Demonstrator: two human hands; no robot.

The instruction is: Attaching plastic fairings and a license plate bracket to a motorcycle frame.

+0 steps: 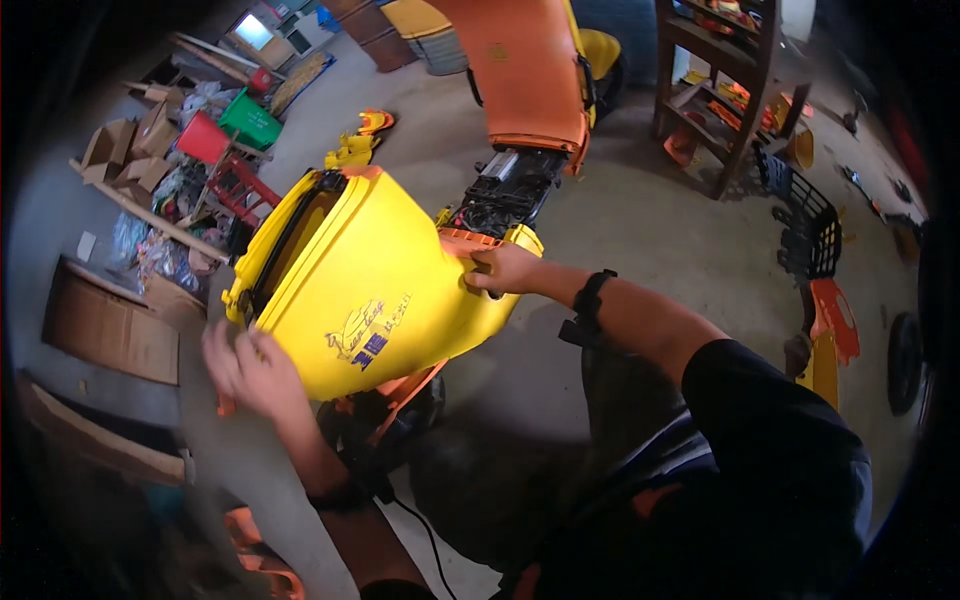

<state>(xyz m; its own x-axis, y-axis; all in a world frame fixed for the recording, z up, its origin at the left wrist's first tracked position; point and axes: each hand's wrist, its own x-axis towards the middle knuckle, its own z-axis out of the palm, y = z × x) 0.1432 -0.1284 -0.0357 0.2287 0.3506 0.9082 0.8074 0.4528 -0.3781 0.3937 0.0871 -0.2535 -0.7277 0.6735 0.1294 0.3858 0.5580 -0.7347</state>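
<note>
A large yellow plastic shell (390,290), hollow at its far left end and printed on its near side, sits tilted in front of me on an orange and black frame (405,400). My right hand (505,272) has its fingers curled on the shell's right end, beside an orange ribbed part (468,242). My left hand (250,365), blurred a little, is at the shell's lower left corner with fingers apart; whether it touches cannot be made out. Beyond the right hand lies a black chassis section (510,190) with wiring, joined to a raised orange panel (525,75).
Cardboard boxes (150,140), a green bin (250,120) and a red bin (205,137) crowd the left. Yellow and orange parts (355,145) lie on the floor ahead. A wooden rack (715,100) stands at far right, near a black plastic crate (815,220). A black cable (425,530) trails below.
</note>
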